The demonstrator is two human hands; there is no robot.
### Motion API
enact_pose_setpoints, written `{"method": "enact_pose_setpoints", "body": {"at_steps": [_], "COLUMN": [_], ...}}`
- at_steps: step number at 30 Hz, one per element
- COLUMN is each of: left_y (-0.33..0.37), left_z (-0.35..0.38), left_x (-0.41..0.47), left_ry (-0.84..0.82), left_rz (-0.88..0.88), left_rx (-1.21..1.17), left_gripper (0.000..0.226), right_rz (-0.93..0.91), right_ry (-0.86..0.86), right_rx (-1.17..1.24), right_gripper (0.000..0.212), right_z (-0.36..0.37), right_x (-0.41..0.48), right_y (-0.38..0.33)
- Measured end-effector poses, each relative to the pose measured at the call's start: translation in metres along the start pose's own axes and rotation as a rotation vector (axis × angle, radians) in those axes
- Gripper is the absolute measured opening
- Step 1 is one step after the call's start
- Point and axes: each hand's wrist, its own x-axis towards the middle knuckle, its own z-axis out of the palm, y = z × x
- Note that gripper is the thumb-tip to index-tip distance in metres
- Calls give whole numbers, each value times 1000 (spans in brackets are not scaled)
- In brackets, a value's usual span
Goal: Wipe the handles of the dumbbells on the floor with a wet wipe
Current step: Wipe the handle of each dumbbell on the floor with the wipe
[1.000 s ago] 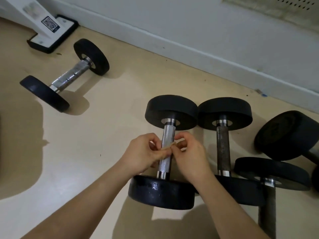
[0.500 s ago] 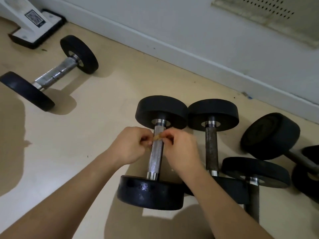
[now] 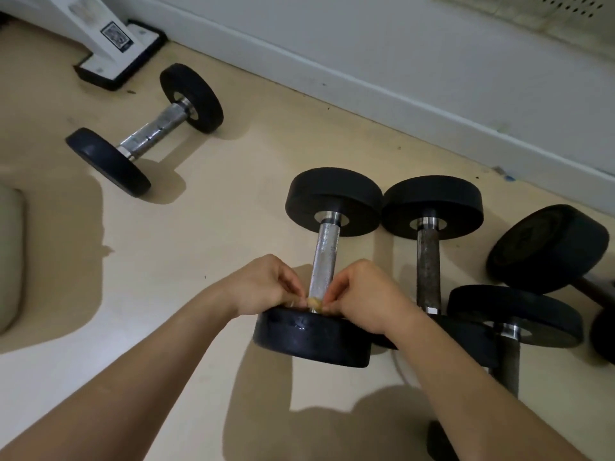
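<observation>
1. Beige floor (image 3: 233,211) fills my feed and runs up to a white baseboard (image 3: 366,84) along the far side. A white machine foot (image 3: 116,51) with a black rim stands at the far left.
2. Mid-frame lies the chrome-handled dumbbell (image 3: 324,257), its knurled bar pointing from near to far with a black round head at each end. I can see a few wet spots on the near head.
3. The wet wipe (image 3: 314,302) is bunched into a narrow, tan-stained strip and sits against the near end of that bar, just above the near head. I cannot tell whether it goes all the way round.
4. The left hand (image 3: 266,287) is on the left of the bar with its fingers curled, pinching one end of the wipe.
5. The right hand (image 3: 369,301) is on the right of the bar and does the same, thumb and fingertips pressed together on the other end.
6. Just right of it, parallel and with the far heads touching, lies a rusty-handled dumbbell (image 3: 428,267).
7. Further right are two more: a tilted dumbbell (image 3: 549,247) and a near-right dumbbell (image 3: 509,357) that overlaps the rusty one's near head.
8. Well apart, at the far left, a lone dumbbell (image 3: 149,134) lies at an angle with a shiny bar.
9. At the left edge I see a pale cushion (image 3: 10,254), only partly in frame.
</observation>
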Motion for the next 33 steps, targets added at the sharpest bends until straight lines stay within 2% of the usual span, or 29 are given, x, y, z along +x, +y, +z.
{"method": "enact_pose_setpoints", "body": {"at_steps": [2, 4, 7, 9, 11, 14, 16, 18, 21, 24, 25, 27, 29, 32, 33], "left_y": [3, 8, 13, 12, 11, 11, 10, 13, 20, 31, 32, 28, 21, 7, 3], "left_z": [-5, -4, 6, 8, 6, 4, 8, 11, 8, 5, 5, 5, 6, 10, 11], "left_x": [-2, -4, -1, 3, 6, 7, 7, 13, 35, 52, 54, 51, 39, 17, 11], "left_ry": [-34, -23, 127, 271, 355, 295, 267, 309, 473, 597, 614, 578, 459, 211, 160], "left_rz": [-9, 7, 37, 64, 59, 39, 45, 46, 91, 137, 137, 119, 91, 32, 21], "left_rx": [14, -5, 119, 202, 101, -220, -334, -387, -255, -204, -219, -163, -88, -152, -103], "left_gripper": [6, 7, 14, 10, 3, 7, 4, 8, 8, 7, 7, 13, 16, 13, 13], "right_rz": [-40, -113, -229, -253, -256, -284, -302, -289, -354, -364, -330, -246, -186, -98, -61], "right_ry": [13, 104, 162, 162, 137, 128, 232, 392, 607, 742, 746, 641, 473, 227, 130], "right_rx": [-8, -6, -142, -162, -104, -33, -61, -62, -101, -114, -81, -39, -44, 97, 132], "right_gripper": [11, 13, 12, 13, 12, 11, 8, 11, 10, 9, 10, 12, 12, 5, 9], "right_z": [-3, -2, 0, -2, -2, 3, 3, -2, -4, 2, 3, 5, 8, 7, 5], "right_x": [3, 4, 3, 3, 1, -1, 10, 26, 45, 49, 47, 35, 19, -1, -4], "right_y": [-11, -22, -27, -23, -16, -9, -8, -11, -17, -16, -17, -16, -14, -9, -8]}}
